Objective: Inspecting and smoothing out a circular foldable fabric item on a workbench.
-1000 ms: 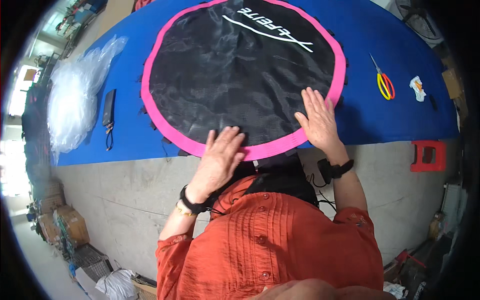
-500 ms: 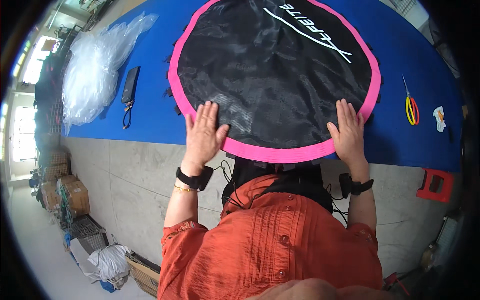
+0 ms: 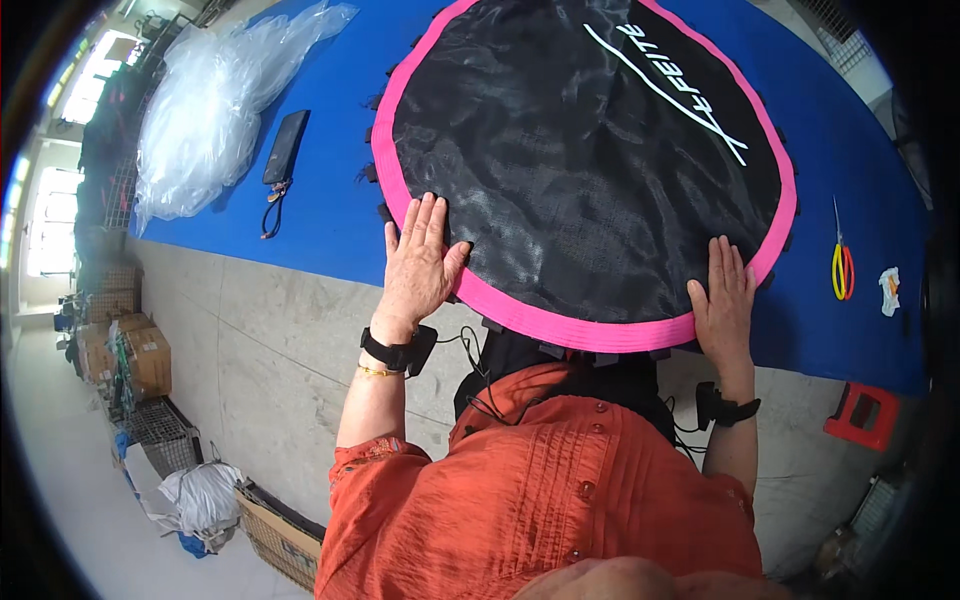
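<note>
A round black mesh sheet (image 3: 570, 200) with a pink border and white lettering lies spread on the blue table, reaching past its near edge. It looks like a small trampoline mat, with dark tabs around its rim. My left hand (image 3: 420, 265) rests flat on the near left of the border, fingers stretched forward and thumb out. On the near right of the border lies my right hand (image 3: 724, 305), also flat with its fingers straight. Neither hand grips anything. Both wrists carry black straps with small boxes.
Clear plastic bags (image 3: 205, 115) are heaped at the left of the blue table (image 3: 335, 190), beside a black phone (image 3: 287, 148) with a cord loop. Scissors (image 3: 842, 268) with yellow and orange handles lie at the right, near a crumpled wrapper (image 3: 889, 291). A red stool (image 3: 862, 415) stands on the floor.
The whole view has turned slightly, so mat, table and scissors sit lower at the right. Both hands stay flat on the pink border in nearly the same places.
</note>
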A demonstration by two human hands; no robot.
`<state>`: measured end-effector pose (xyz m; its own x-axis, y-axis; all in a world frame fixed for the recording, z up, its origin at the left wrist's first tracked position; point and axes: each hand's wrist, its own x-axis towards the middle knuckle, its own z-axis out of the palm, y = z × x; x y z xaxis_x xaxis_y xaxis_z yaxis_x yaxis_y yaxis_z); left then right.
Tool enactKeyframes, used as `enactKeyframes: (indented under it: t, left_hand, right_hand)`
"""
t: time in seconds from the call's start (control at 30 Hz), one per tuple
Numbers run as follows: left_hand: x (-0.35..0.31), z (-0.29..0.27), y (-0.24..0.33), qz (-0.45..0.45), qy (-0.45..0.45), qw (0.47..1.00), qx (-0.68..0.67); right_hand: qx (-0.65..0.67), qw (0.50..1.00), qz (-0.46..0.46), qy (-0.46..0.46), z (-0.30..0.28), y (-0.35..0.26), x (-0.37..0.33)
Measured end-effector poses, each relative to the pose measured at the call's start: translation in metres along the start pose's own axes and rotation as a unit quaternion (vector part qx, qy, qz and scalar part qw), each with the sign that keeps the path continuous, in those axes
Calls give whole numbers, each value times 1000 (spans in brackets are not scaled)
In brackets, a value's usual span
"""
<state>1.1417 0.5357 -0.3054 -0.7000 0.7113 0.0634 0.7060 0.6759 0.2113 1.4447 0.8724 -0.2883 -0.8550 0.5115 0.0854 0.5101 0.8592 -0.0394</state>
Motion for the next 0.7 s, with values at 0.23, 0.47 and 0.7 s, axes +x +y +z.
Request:
enactKeyframes:
  t: [0.23, 0.47, 0.7]
  left_hand:
    - [0, 1, -1, 3, -1, 1000, -7]
    - [0, 2, 0, 0, 5, 1000, -9]
    - [-1, 4, -1, -1, 9, 1000, -8]
  right_hand:
    - [2, 1000, 3, -6, 2, 0, 1]
    - [9, 1000, 2, 1, 1, 0, 0]
    - [11, 1000, -4, 9, 2, 0, 0]
